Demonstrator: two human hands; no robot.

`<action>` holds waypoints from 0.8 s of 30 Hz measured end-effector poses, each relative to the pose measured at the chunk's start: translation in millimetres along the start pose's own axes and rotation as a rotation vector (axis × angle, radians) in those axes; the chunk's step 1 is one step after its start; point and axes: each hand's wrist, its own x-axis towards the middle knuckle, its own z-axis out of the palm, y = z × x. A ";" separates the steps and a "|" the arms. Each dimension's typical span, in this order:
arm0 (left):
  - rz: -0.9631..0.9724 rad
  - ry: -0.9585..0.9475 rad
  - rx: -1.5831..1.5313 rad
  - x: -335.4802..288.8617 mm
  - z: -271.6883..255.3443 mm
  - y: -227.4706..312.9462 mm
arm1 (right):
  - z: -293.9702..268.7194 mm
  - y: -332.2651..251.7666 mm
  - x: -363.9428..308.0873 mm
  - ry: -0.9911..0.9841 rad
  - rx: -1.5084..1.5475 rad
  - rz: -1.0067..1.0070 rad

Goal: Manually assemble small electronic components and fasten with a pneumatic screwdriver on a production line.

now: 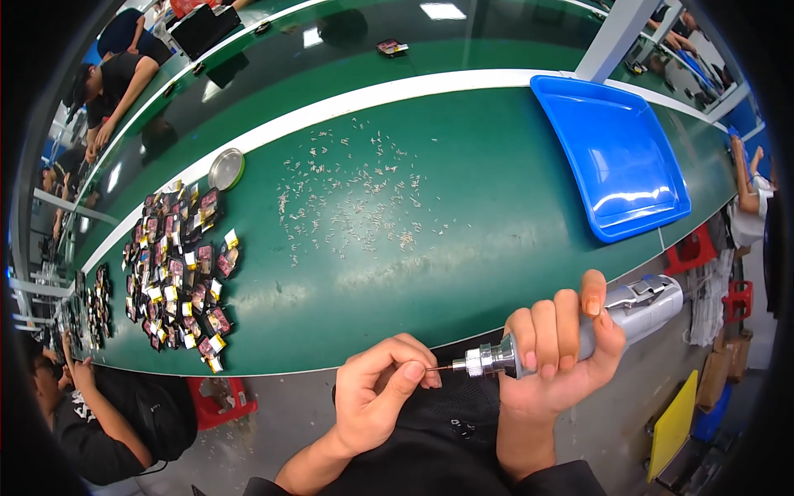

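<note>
Left hand (379,393) pinches bit (444,368) near tip; right hand (562,355) wraps silver power driver (652,311), held sideways by near bench (471,285) edge.
Best: driver steady, bit straight, pinch light, no spin; small part in pinch, can't tell. Beyond: scattered small pieces (376,217), then blue tray (608,153).

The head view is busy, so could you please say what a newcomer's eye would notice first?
Probably the bright blue tray at the right of the green table. Next, the grey tool in the right hand, lower right of centre, its thin tip at the left hand. Then the cluster of small black parts on the table's left.
</note>
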 end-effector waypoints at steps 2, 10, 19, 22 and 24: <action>0.042 -0.006 0.229 1.0 0.0 2.2 | -1.3 -3.8 -2.2 -0.019 -0.040 -0.012; 0.211 -0.001 0.612 12.3 7.5 -2.1 | -9.9 -4.6 4.9 -0.005 -0.030 -0.006; 0.355 0.156 0.965 66.9 -31.2 58.0 | -27.8 8.1 26.5 0.156 0.013 0.009; 0.410 0.118 1.063 125.7 -42.1 75.1 | -44.9 7.0 29.4 0.256 0.015 0.022; 0.558 0.113 1.212 175.2 -42.2 82.3 | -54.7 5.9 29.7 0.184 0.014 0.031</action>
